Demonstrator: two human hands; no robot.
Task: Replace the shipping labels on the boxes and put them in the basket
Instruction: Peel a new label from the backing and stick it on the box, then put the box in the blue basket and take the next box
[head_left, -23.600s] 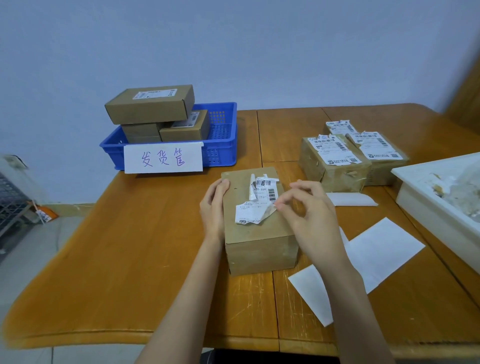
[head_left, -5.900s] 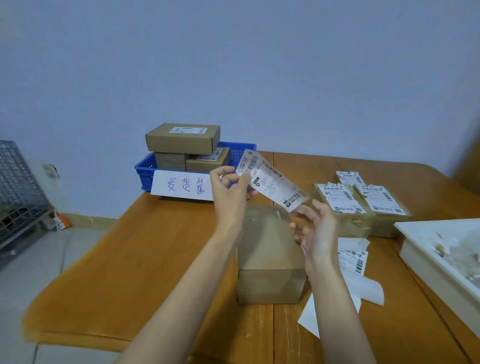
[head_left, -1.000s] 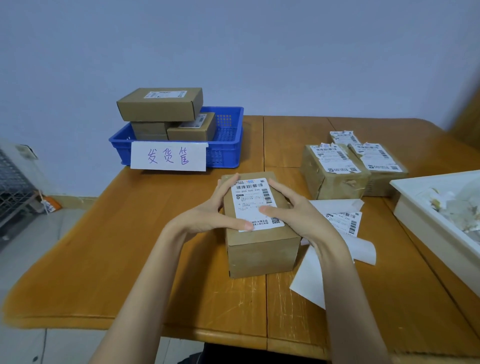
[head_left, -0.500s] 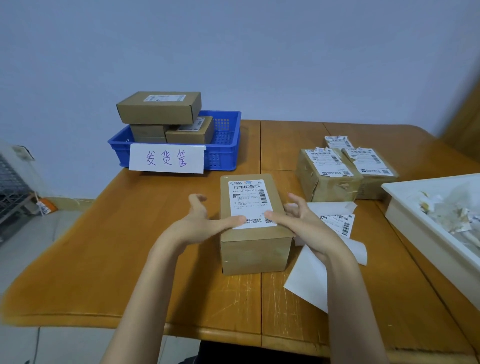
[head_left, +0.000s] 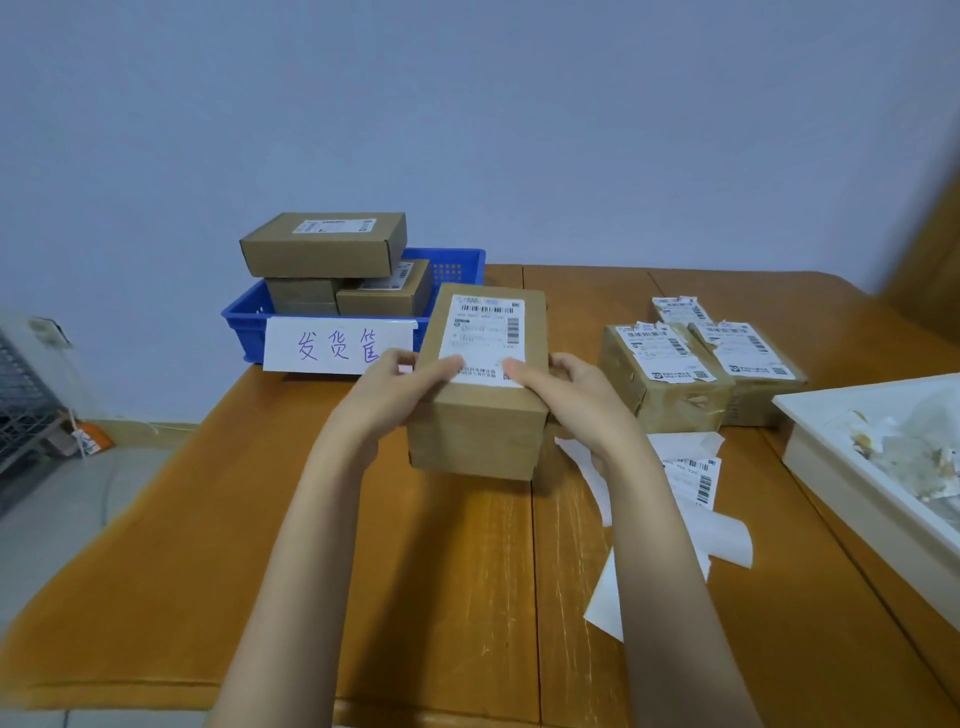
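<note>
Your left hand (head_left: 402, 382) and right hand (head_left: 566, 387) grip the cardboard box (head_left: 480, 410) from either side, fingers wrapped round its flanks and each thumb laid flat on the near edge of the fresh shipping label (head_left: 485, 340) stuck to its top. The box is off the table (head_left: 467, 571) now, tilted slightly with its far end raised, and it hangs just in front of the blue basket (head_left: 249, 322), overlapping that basket's right front corner from your viewpoint. Half a second ago the same box sat flat on the wood, nearer to you, with your fingers spread loosely beside it; since then both hands have closed on it and lifted it toward the basket. Inside the basket three labelled boxes (head_left: 322, 244) are stacked, one large on top of two smaller ones, and a white handwritten sign (head_left: 337, 345) hangs on the basket's front wall, partly hidden by your left hand. Well to the right of the basket two taped parcels (head_left: 665, 379) with torn old labels stand side by side. Nearer you than those parcels lie loose backing sheets and label scraps (head_left: 696, 499), unmoved since the earlier frame. Farthest right from the basket a white tray (head_left: 852, 467) holds crumpled paper waste.
</note>
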